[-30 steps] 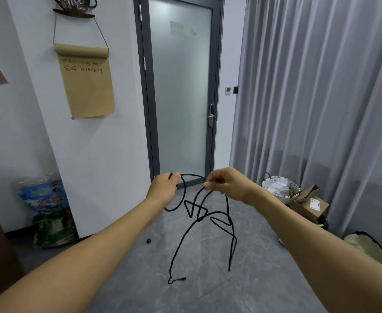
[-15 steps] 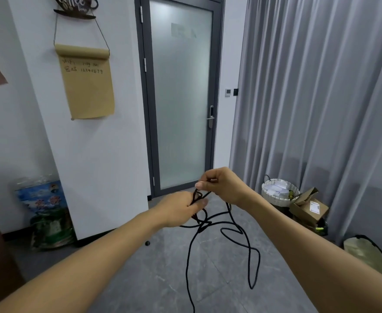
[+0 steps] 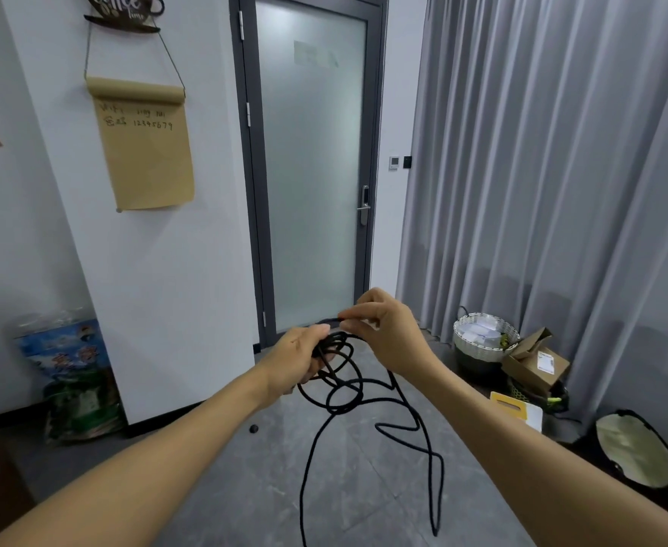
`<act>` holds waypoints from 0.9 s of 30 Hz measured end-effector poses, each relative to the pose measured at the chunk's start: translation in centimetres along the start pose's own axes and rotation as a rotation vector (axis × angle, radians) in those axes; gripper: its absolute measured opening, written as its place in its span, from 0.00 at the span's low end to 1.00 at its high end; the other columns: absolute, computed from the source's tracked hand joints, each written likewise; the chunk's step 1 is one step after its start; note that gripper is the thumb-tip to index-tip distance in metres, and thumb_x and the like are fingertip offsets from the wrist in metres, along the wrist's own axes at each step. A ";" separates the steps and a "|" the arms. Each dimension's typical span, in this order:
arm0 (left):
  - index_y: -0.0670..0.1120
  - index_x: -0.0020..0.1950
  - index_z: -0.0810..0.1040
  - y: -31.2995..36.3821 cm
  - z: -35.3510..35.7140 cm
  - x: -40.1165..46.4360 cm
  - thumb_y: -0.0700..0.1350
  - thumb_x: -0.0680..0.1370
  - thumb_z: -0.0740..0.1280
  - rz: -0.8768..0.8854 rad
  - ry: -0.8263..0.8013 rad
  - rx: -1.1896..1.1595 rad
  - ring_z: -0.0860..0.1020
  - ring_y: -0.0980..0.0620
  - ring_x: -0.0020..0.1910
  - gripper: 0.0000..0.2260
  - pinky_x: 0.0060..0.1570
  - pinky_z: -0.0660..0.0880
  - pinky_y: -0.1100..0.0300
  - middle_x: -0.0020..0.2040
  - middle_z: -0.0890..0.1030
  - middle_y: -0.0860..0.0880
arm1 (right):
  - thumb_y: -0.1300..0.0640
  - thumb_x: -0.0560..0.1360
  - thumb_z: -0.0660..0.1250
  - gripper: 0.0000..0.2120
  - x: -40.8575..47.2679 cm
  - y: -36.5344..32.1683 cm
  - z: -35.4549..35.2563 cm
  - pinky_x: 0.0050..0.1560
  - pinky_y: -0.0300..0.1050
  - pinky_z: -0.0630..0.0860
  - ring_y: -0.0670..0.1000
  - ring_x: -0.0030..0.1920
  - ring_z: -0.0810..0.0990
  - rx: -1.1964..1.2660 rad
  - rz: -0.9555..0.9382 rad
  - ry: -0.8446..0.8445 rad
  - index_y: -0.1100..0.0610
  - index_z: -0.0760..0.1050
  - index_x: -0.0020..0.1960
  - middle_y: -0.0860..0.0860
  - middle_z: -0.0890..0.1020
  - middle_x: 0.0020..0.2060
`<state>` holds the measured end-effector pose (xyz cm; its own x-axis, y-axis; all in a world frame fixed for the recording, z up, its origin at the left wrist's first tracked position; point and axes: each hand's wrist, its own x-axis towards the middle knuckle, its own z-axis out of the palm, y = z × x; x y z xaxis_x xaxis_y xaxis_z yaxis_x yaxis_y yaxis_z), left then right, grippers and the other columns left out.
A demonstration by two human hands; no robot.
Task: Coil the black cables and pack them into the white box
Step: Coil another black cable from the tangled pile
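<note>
Left hand [image 3: 299,359]: fingers curled round several loose loops of the black cable [image 3: 344,384], held at mid-height | Right hand [image 3: 383,329]: thumb and fingertips pinching one cable strand just above the loops | Cable: slack tails dangling toward the grey floor [image 3: 245,487] | Behind: frosted glass door [image 3: 308,171], grey curtains [image 3: 561,152]

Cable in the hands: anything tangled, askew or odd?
The black cable is only part-coiled. The left hand grips a few uneven, crossing loops; the right hand pinches a strand. The rest hangs in kinked bends. No damage visible.
</note>
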<state>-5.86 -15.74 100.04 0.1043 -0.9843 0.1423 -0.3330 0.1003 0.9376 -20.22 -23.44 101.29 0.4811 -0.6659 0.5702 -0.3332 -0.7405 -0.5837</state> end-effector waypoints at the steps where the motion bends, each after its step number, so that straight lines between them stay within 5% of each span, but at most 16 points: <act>1: 0.45 0.34 0.70 0.0 -0.2 0.2 0.48 0.83 0.52 -0.008 0.017 -0.015 0.61 0.59 0.22 0.19 0.24 0.57 0.65 0.25 0.70 0.55 | 0.58 0.74 0.69 0.08 -0.1 -0.4 0.0 0.45 0.29 0.69 0.41 0.43 0.73 -0.011 -0.067 -0.017 0.57 0.83 0.51 0.46 0.76 0.43; 6: 0.49 0.33 0.74 -0.1 -0.9 0.5 0.46 0.82 0.52 -0.007 0.068 -0.070 0.59 0.58 0.22 0.20 0.24 0.54 0.64 0.23 0.68 0.54 | 0.56 0.76 0.65 0.12 -0.5 -1.1 0.2 0.53 0.28 0.69 0.43 0.53 0.75 -0.029 -0.120 -0.329 0.56 0.76 0.60 0.47 0.80 0.53; 9: 0.44 0.30 0.70 -0.2 -0.9 0.7 0.44 0.82 0.53 -0.038 0.107 -0.030 0.59 0.56 0.22 0.20 0.23 0.56 0.65 0.22 0.65 0.52 | 0.55 0.76 0.64 0.10 -0.4 -1.3 0.7 0.42 0.37 0.71 0.49 0.42 0.76 -0.156 -0.076 -0.472 0.59 0.75 0.55 0.51 0.80 0.44; 13: 0.43 0.31 0.70 -0.3 -1.0 1.2 0.44 0.80 0.53 -0.054 0.144 0.094 0.62 0.53 0.23 0.18 0.20 0.58 0.65 0.22 0.66 0.51 | 0.54 0.81 0.56 0.10 -0.2 -1.5 1.3 0.32 0.35 0.65 0.45 0.32 0.69 -0.164 0.005 -0.521 0.53 0.69 0.43 0.49 0.74 0.35; 19: 0.43 0.39 0.75 -2.3 -2.3 2.7 0.46 0.80 0.56 -0.211 0.229 0.035 0.72 0.49 0.39 0.14 0.40 0.69 0.58 0.38 0.75 0.45 | 0.52 0.82 0.51 0.17 0.0 -0.8 0.9 0.36 0.40 0.66 0.48 0.32 0.67 0.053 0.125 -0.306 0.55 0.65 0.37 0.49 0.70 0.31; 23: 0.43 0.41 0.75 -2.6 -2.4 3.4 0.41 0.82 0.56 -0.368 0.273 -0.197 0.72 0.51 0.42 0.12 0.35 0.73 0.60 0.42 0.75 0.45 | 0.54 0.82 0.51 0.16 0.2 -0.7 0.5 0.40 0.37 0.72 0.48 0.32 0.68 0.340 0.188 -0.139 0.58 0.64 0.37 0.50 0.67 0.30; 27: 0.42 0.37 0.73 -3.2 -2.7 3.7 0.41 0.82 0.56 -0.400 0.321 -0.185 0.68 0.52 0.33 0.15 0.29 0.72 0.63 0.39 0.70 0.45 | 0.55 0.82 0.52 0.16 0.9 0.2 0.4 0.40 0.50 0.76 0.43 0.22 0.66 0.590 0.367 0.133 0.58 0.65 0.36 0.49 0.64 0.26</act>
<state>-1.84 -19.35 98.40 0.4798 -0.8598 -0.1747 -0.0409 -0.2208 0.9745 -19.55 -24.21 101.49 0.3065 -0.8962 0.3207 0.0583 -0.3186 -0.9461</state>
